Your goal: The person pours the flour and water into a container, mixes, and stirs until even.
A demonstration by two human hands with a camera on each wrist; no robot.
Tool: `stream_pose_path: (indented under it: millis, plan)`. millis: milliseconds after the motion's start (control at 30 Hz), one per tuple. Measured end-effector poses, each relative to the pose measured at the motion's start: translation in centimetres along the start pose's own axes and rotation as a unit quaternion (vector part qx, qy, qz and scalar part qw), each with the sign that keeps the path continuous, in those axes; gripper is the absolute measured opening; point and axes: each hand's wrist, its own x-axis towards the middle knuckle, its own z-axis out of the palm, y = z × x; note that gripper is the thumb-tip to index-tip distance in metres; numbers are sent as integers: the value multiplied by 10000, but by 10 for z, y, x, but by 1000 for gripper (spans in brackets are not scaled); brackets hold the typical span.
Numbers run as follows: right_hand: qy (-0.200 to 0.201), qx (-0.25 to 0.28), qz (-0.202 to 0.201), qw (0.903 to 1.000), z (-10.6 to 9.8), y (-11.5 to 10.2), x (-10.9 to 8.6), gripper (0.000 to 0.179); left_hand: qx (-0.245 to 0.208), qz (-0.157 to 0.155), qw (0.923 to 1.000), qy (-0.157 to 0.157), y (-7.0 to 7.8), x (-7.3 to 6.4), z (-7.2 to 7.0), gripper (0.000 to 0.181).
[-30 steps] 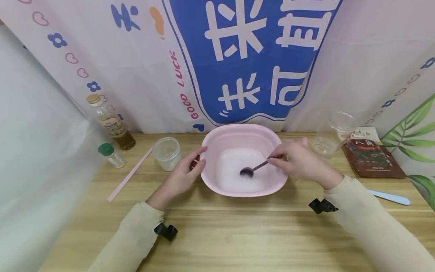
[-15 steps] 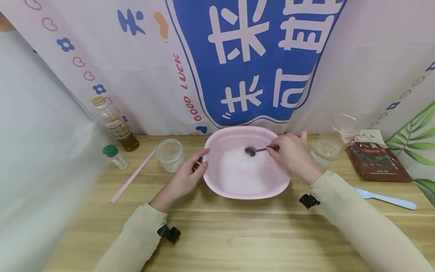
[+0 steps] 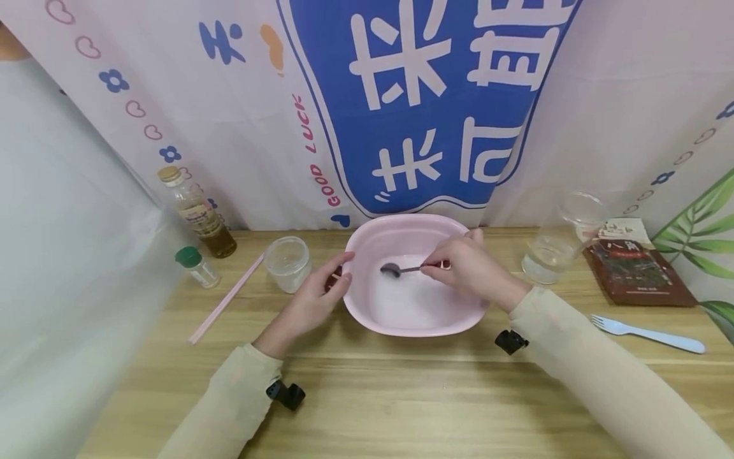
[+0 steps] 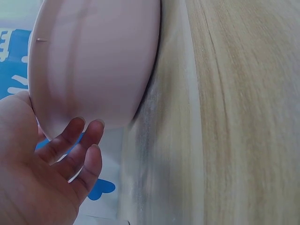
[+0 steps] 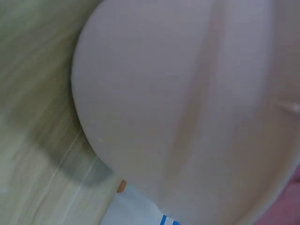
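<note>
A pink plastic basin [image 3: 401, 233] stands on the wooden table, with white, cloudy contents [image 3: 407, 309] across its bottom. My left hand [image 3: 312, 287] grips its left rim, thumb on top and fingers under the edge; the left wrist view shows those fingers against the outer wall [image 4: 103, 61]. Over the basin, my right hand [image 3: 467, 268] pinches the handle of a small dark spoon [image 3: 391, 270]. The spoon's bowl points left, low over the white contents. Only the basin's outer side [image 5: 140, 93] fills the right wrist view; hand and spoon are hidden there.
Left of the basin are a clear jar [image 3: 287, 268], pink chopsticks [image 3: 226, 307], a green-capped shaker [image 3: 197, 264] and a cork-topped oil bottle [image 3: 201, 220]. To the right stand a clear cup [image 3: 541, 264], a dark red packet [image 3: 636, 274] and a light blue fork [image 3: 654, 332]. A printed cloth hangs behind.
The spoon has swept toward the back of the basin, then left and slightly nearer, with my right hand following. My left hand keeps its grip on the rim. The fork's tines have come into view.
</note>
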Motion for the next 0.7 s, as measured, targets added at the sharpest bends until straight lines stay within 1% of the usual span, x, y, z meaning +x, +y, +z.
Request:
stream_pose_path:
  millis: [133, 200, 267, 367, 500, 600, 700]
  plan:
    - [-252, 78, -290, 9992, -3, -3, -10, 6, -17, 19, 10000, 21, -1, 0, 0, 50]
    - [-318, 96, -320, 9989, -8, -3, -17, 6, 1, 3, 10000, 31, -1, 0, 0, 50]
    - [-327, 49, -220, 9992, -15, -1, -25, 6, 20, -6, 10000, 28, -1, 1, -1, 50]
    - [-191, -133, -23, 9997, -27, 4, -36, 5, 13, -78, 10000, 28, 0, 1, -2, 49]
    - [128, -507, 194, 9984, -37, 15, -44, 4, 6, -95, 10000, 20, 0, 2, -2, 50]
    - [405, -828, 323, 9952, -36, 22, -44, 4, 4, -71, 10000, 7, -1, 2, -1, 50]
    - [518, -1024, 489, 9922, -30, 24, -39, 7, -15, -85, 10000, 7, -2, 2, 1, 50]
